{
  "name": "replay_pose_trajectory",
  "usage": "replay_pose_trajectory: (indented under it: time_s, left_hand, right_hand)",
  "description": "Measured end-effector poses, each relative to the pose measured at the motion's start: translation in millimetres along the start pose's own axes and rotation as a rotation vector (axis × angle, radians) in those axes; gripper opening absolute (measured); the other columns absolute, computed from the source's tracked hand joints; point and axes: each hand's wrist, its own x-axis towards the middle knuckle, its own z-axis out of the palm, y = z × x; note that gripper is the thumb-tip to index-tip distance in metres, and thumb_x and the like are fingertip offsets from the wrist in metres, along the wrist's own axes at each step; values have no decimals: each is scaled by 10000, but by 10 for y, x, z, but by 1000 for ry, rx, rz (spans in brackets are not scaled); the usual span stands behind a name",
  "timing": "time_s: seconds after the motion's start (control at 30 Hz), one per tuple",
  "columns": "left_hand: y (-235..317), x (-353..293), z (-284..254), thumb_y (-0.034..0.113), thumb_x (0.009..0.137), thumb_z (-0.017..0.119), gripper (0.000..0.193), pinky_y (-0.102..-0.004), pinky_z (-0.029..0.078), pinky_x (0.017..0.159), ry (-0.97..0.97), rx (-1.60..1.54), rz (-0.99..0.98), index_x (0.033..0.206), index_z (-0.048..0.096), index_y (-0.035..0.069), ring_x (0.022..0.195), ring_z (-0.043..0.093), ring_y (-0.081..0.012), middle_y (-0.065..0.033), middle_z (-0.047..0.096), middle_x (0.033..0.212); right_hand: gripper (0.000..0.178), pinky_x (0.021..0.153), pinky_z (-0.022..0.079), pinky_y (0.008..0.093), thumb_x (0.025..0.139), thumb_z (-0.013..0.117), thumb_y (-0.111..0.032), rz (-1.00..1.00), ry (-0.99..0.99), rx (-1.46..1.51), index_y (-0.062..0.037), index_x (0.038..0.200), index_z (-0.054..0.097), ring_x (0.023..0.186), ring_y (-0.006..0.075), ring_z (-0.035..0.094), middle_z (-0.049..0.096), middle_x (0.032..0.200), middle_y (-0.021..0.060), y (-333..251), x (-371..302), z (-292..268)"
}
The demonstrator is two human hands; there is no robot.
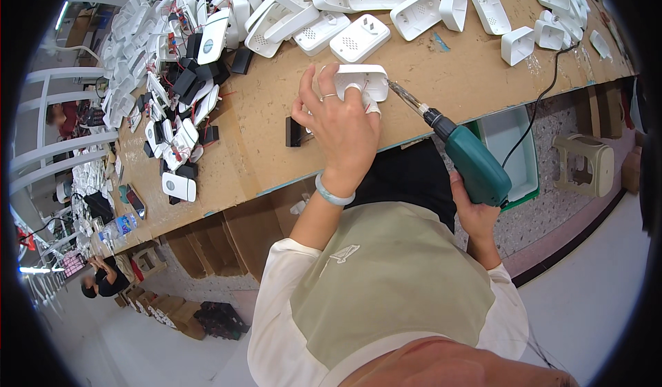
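My left hand (343, 126) is closed on a white plastic housing (376, 75) that lies open side up near the table's front edge. A ring and white finger wraps are on its fingers. In my right hand (476, 211) is a green corded electric screwdriver (478, 166). Its slim metal tip reaches the right end of the housing; whether it touches a screw is too small to tell. Just left of my left hand stands a small black block (293, 132). Another white housing with plug pins (360, 39) lies behind, face up.
White housings (416, 15) are heaped along the back. At left is a pile of white covers with black boxes and red wires (183, 84). The tool's black cord (545, 96) crosses the table edge. Below are a green-rimmed bin (529, 197) and a beige stool (583, 165). A person (107, 277) is far left.
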Motion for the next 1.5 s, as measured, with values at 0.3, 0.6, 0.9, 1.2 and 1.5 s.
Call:
replay_pose_trajectory:
  time_s: [0.3,0.6,0.9,1.2,1.5]
  left_hand:
    - [-160,-250,-209,92,713,818,427,-440,392,989,111,-311,45,1116,688,36,1219,460,-370,-174,567,1275]
    - [-318,-337,-73,-37,755,728,296,-386,477,772,121,-471,162,1046,723,14,806,601,-285,-112,649,1024]
    - [-229,-69,52,-2,759,698,242,-385,475,737,137,-245,104,996,733,30,747,591,-266,-96,628,895]
    - [-85,28,77,46,699,721,173,-466,335,978,206,-113,73,870,703,27,1236,432,-351,-105,598,1239]
    - [-125,28,113,90,700,737,171,-518,282,985,105,-96,67,842,669,22,1260,442,-355,-114,580,1223]
  right_hand:
    - [158,600,512,294,795,753,-33,-78,-18,-60,-8,940,694,622,173,649,666,769,80,-31,-2,-57]
    - [154,623,521,283,796,744,-26,-6,9,39,4,938,693,654,171,664,689,808,94,-65,10,9]
    - [170,634,507,262,791,736,-9,-22,-80,-48,2,951,679,657,164,655,676,816,101,-55,51,39]
    - [270,672,520,259,800,720,17,-89,-139,-82,12,1060,647,713,149,679,697,874,107,-51,165,156]
    - [286,710,523,263,810,709,19,-77,-166,-18,10,1087,641,756,159,685,700,894,113,-18,200,236]
